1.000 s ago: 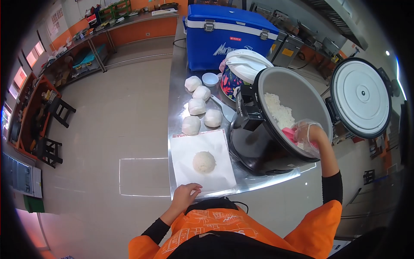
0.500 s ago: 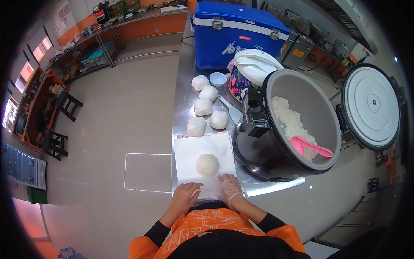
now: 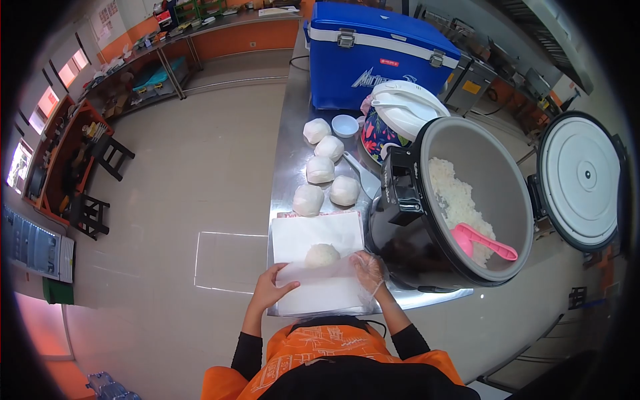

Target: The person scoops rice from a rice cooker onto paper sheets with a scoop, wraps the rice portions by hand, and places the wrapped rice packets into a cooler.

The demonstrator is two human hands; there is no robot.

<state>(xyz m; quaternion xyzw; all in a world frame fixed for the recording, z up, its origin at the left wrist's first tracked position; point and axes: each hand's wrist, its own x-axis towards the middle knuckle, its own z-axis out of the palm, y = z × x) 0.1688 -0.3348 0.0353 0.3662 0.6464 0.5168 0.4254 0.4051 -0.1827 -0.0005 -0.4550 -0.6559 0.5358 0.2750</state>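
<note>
A mound of rice (image 3: 323, 255) rests on a stack of white paper (image 3: 313, 231) near the table's front. The near edge of the top sheet is lifted and folded toward the rice, partly covering it. My left hand (image 3: 272, 287) pinches the sheet's left side. On the right side, my right hand (image 3: 368, 269), in a clear plastic glove, grips the same sheet. Several white wrapped bundles (image 3: 308, 200) sit just behind the paper. To the right, a pink scoop (image 3: 483, 241) lies on the rice inside a large open cooker (image 3: 453, 127).
Behind the bundles are a small white bowl (image 3: 345, 125), a white paddle (image 3: 364, 175) and a floral container with a white lid (image 3: 404, 109). A blue cooler (image 3: 380, 60) stands at the back. The cooker's round lid (image 3: 581, 180) hangs open at the right.
My right hand has left the pink scoop in the cooker and come to the paper. Both hands have lifted the sheet's near edge and brought it up to the rice.
</note>
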